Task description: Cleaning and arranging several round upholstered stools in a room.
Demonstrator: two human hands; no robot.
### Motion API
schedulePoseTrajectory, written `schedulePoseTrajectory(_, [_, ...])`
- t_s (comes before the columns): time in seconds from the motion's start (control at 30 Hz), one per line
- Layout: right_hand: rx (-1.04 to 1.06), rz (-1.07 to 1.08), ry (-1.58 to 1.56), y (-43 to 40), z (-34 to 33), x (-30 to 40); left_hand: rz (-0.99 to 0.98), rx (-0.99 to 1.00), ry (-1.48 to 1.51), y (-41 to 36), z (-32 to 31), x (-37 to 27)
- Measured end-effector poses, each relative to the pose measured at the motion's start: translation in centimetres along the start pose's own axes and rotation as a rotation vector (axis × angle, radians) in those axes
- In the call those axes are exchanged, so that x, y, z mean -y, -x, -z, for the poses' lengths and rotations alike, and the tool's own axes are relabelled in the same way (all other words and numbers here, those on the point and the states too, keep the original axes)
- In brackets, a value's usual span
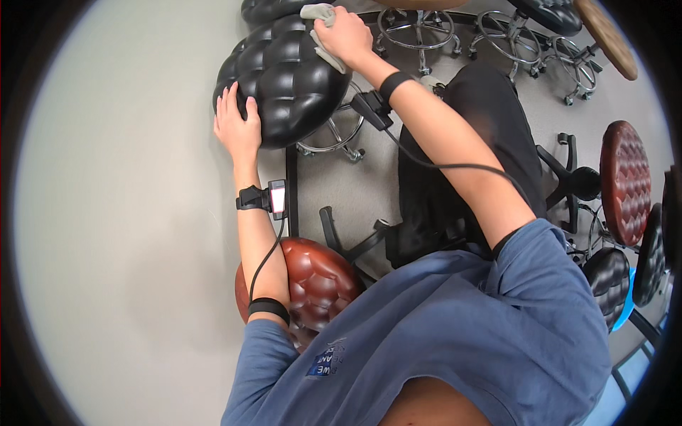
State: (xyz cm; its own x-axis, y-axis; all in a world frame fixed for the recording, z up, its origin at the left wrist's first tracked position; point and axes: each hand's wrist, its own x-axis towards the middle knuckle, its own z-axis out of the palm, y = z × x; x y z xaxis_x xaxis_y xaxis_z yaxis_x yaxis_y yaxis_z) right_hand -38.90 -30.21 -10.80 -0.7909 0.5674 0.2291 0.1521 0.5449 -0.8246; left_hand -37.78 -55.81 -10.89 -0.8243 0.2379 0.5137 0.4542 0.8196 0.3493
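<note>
A round, black, tufted stool seat [282, 80] on a chrome base lies before me at the upper middle of the head view. My right hand [345, 36] grips a crumpled grey-white cloth [329, 53] against the seat's far right edge. On the near left side of the same seat rests my left hand [237, 120], its fingers spread over the rim and nothing held in it. Both forearms carry black straps with small wired devices.
A red-brown tufted stool [319, 282] stands beneath my left forearm. Chrome stool bases with foot rings [418, 32] stand at the top. More stools, one with a red-brown seat [626, 183], stand at the right. A pale wall [122, 186] runs along the left.
</note>
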Motion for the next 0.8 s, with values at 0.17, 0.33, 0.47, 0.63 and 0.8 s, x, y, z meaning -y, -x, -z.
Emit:
schedulePoseTrajectory(0.17, [-0.057, -0.109, -0.038, 3.5, 0.0, 0.9, 0.042, -0.059, -0.065, 0.4, -0.2, -0.3])
schedulePoseTrajectory(0.33, [-0.19, -0.048, -0.006, 5.3, -0.4, 1.3, 0.118, -0.135, -0.166, 0.7, -1.6, -4.2])
schedulePoseTrajectory(0.47, [-0.26, 0.107, 0.053, 6.3, -1.2, 1.7, 0.129, -0.133, -0.185, 0.7, -2.0, -5.7])
schedulePoseTrajectory(0.63, [-0.177, 0.16, 0.08, 5.2, -0.9, 1.4, 0.072, -0.08, -0.208, 1.1, -1.5, -5.9])
schedulePoseTrajectory(0.8, [-0.074, 0.1, 0.008, 3.4, -0.5, 0.5, 0.038, -0.066, 0.064, 0.5, -0.7, -5.2])
